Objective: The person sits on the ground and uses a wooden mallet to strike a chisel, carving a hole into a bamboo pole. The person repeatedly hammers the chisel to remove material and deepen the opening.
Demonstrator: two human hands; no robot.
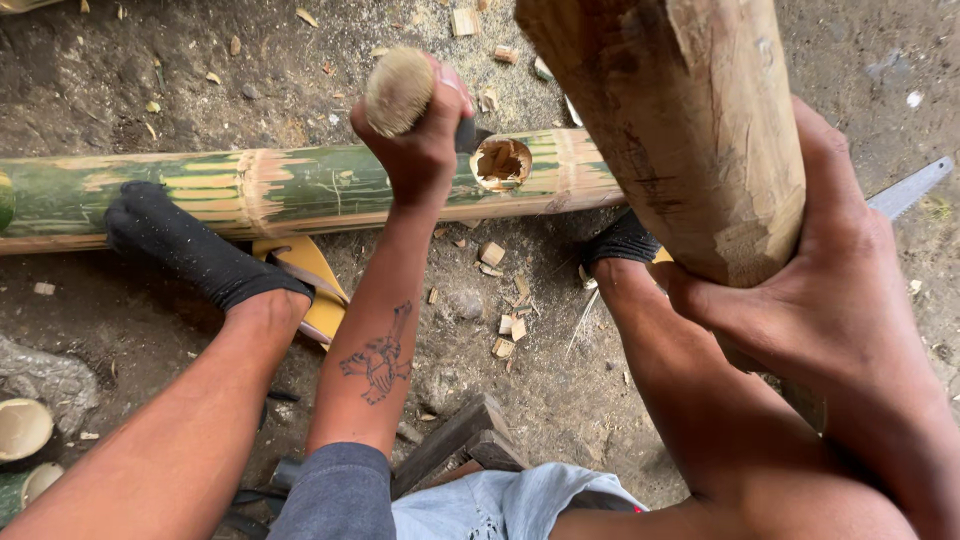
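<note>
Head view showed left hand clenched on chisel handle, right hand gripping wooden mallet, bamboo pole mortise hole partly cut, chips remaining inside.

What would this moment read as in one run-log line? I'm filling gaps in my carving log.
left hand: grips chisel handle at bamboo pole hole | right hand: holds wooden mallet raised

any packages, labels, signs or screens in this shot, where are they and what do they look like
None in view: no package, label, sign or screen.
What shows instead: a green bamboo pole lying on the dirt ground with a hole cut in it.
The left hand grips a chisel handle at the hole.
The right hand holds a wooden mallet.
</note>
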